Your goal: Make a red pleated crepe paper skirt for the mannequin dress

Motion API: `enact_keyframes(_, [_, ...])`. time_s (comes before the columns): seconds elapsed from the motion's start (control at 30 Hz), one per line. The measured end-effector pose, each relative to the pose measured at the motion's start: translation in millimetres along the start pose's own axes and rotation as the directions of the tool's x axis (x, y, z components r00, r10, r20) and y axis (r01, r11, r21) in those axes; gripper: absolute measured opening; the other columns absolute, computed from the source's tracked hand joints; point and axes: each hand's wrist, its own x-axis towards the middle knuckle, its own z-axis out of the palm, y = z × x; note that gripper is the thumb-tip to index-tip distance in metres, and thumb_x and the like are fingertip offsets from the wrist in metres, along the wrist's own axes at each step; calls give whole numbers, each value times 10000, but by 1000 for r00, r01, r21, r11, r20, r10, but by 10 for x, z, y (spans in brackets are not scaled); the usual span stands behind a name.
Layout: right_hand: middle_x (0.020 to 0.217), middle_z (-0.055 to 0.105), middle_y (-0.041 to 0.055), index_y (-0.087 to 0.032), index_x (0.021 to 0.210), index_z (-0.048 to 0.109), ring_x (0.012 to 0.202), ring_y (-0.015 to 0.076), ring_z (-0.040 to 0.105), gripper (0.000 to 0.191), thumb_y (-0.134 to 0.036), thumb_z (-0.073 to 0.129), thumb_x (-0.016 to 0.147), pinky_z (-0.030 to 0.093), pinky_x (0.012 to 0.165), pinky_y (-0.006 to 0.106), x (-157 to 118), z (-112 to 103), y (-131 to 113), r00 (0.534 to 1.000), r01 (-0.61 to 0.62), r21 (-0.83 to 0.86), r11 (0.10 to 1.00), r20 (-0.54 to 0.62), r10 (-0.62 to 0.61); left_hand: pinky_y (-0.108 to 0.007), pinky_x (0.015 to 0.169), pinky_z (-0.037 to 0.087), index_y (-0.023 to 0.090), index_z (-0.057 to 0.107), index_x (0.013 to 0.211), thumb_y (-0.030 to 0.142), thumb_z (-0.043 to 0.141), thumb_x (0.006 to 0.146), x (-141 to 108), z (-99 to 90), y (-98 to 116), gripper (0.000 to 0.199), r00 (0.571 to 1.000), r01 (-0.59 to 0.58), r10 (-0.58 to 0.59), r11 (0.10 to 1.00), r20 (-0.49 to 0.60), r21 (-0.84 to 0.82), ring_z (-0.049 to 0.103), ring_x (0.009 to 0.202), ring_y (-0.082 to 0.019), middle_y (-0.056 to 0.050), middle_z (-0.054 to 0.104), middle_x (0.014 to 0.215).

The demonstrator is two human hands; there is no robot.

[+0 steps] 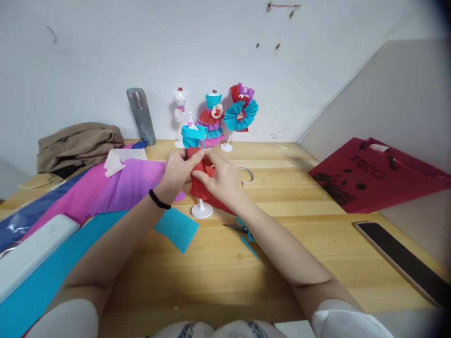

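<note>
A small white dress-form stand (202, 211) stands on the table in front of me, topped with a blue crepe paper piece (192, 136). Red crepe paper (199, 188) hangs around its lower body. My left hand (178, 171) pinches the red paper from the left, thumb along its upper edge. From the right, my right hand (223, 176) has its fingers closed on the same paper, thumb pointing left. Part of the form is hidden behind both hands. Scissors (237, 227) with blue handles lie below my right hand, partly covered by the forearm. A blue paper piece (178, 229) lies nearby.
Several dressed mini forms (213, 112) stand by the wall, beside a grey thermos (141, 115). Pink and purple crepe paper (130, 185), a white case (38, 253) and brown cloth (79, 143) lie left. A tape roll (251, 174), red bag (377, 176) and phone (401, 260) are right.
</note>
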Motion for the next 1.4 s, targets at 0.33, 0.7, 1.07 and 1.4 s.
enact_keyframes(0.33, [1189,722,113,-179,1184,642,1032,266,694,495,-328,693,714,534,934,427,118,-152,240,969,-203,578,790,234,77,-287,690,533,177,683,700,416,674,821,-104,-81,250,268,979,-128,99,978,178,163,663,791,-203,-27,686,700])
enact_keyframes(0.7, [1076,755,62,-177,985,695,986,248,695,351,-304,721,659,539,925,400,146,-226,388,934,-313,761,569,356,37,-307,690,520,145,684,832,261,867,521,-2,-78,92,379,968,89,-97,995,232,42,614,658,-141,-13,676,732])
enact_keyframes(1.07, [973,734,67,-168,940,690,960,248,676,336,-452,718,763,529,920,431,137,-289,435,943,-264,627,733,326,61,-303,762,527,142,710,858,282,873,567,49,-113,61,362,952,27,-47,997,303,69,672,761,-163,-55,728,837])
enact_keyframes(1.4, [933,728,57,-185,856,669,1000,260,669,277,-430,733,744,541,895,421,126,-342,396,949,-227,583,780,311,45,-348,864,541,162,731,772,353,837,629,-46,-65,154,261,964,-63,43,996,262,70,685,849,-208,-54,749,834])
